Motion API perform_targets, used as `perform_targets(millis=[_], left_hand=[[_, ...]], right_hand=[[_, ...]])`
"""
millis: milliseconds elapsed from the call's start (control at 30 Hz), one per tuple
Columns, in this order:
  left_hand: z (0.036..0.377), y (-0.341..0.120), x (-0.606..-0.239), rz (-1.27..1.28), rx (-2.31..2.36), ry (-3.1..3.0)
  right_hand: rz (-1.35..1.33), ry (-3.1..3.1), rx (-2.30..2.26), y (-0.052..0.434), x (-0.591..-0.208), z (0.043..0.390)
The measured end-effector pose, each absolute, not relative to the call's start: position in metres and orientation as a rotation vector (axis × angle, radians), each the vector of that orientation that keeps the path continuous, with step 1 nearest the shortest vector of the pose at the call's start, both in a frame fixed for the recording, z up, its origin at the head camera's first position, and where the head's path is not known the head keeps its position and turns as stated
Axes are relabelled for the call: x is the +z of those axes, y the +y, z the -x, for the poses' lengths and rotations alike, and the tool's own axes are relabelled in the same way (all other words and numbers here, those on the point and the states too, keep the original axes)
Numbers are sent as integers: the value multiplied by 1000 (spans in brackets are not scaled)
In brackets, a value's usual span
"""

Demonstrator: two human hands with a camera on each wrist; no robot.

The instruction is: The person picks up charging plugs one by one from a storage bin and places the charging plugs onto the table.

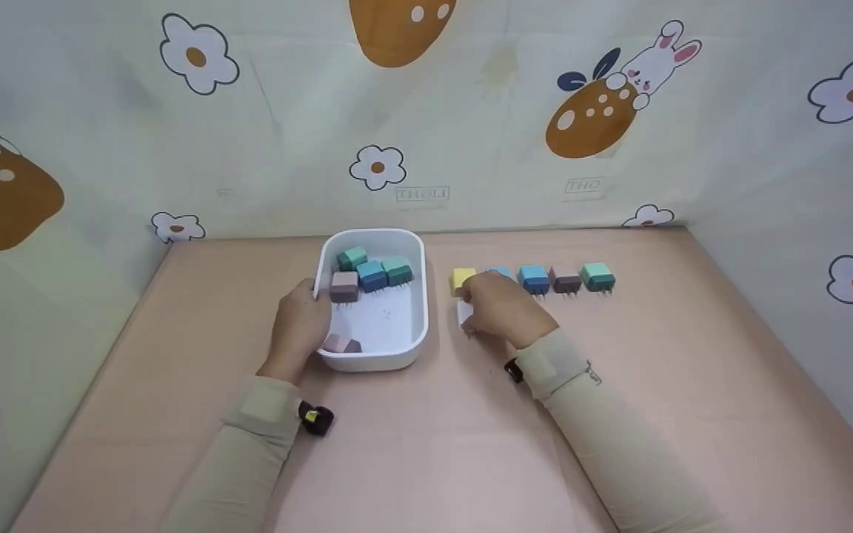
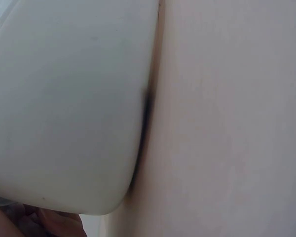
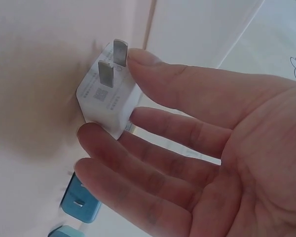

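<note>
While L hand (image 1: pixel 299 322) grips wht tub (image 1: pixel 372 361) by rim, R hand (image 1: pixel 506 307), half-curled, pinches wht plug (image 3: pixel 104 101).

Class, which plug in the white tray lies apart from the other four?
The pinkish-mauve plug in the near-left corner of the white tray. It lies alone; the other four cluster toward the far end.

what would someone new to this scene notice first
The white tub would likely come first, left of centre, gripped by the left hand. Next comes a row of coloured blocks to its right, near which the right hand holds a white plug. A rabbit print stands out on the wall behind.
</note>
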State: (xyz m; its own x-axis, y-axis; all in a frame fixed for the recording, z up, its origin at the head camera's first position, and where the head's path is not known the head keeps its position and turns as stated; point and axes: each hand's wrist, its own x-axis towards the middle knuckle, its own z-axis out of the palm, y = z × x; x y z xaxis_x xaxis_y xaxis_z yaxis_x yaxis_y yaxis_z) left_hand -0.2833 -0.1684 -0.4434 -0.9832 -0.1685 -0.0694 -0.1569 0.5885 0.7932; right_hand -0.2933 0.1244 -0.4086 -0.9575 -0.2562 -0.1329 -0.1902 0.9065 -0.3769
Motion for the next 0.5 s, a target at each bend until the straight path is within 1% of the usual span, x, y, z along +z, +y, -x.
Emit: perform_targets(millis=[333,500], left_hand=[[283,-169,-444,-243,-1344,-2777],[284,-169,-444,-267,-1377,-2776]], right_hand=[[379,2900,-527,125,-408,295],[366,2908,-517,125,-405,294]])
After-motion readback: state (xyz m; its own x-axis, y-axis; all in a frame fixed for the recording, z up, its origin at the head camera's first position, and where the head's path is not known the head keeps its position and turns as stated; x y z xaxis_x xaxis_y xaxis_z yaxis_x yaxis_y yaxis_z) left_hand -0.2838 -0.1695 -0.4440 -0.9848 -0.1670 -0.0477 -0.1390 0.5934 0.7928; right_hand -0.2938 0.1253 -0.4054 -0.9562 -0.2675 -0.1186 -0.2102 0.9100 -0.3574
